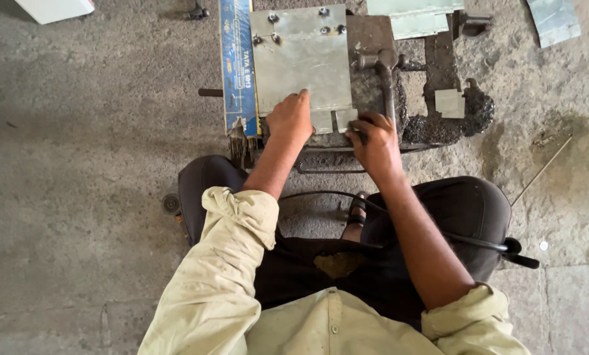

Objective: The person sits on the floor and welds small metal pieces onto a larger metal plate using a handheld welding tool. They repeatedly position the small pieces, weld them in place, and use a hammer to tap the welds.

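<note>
Seen from above, seated on a concrete floor (77, 197), knees spread, cream sleeves rolled to the elbows. Left hand (291, 118) laid palm-down on the near edge of a grey metal sheet (301, 59), fingers spread and pressing, gripping nothing. Sheet flat on a dark iron block (373, 85), with several bolts (271, 18) near its far edge and two short tabs (334, 120) at its near edge. Right hand (373, 141) clenched round the handle of a hammer (383, 72), just beside the tabs; hammer head resting on the block at the right of the sheet, handle running back toward the body. Blue printed strip (237, 66) along the left side of the sheet, touching it, near end torn. Small square plate (449, 102) on the dark, crusted part of the block, right of the hammer and apart from it. More sheet offcuts (413, 16) at the top edge and another (554, 20) at the top right corner. Thin rod (541, 171) on the floor at the right, well apart from the block. Black cable (439, 233) across the lap, ending in a dark fitting at the right knee. Sandalled foot (357, 213) between the knees, just below the block.
</note>
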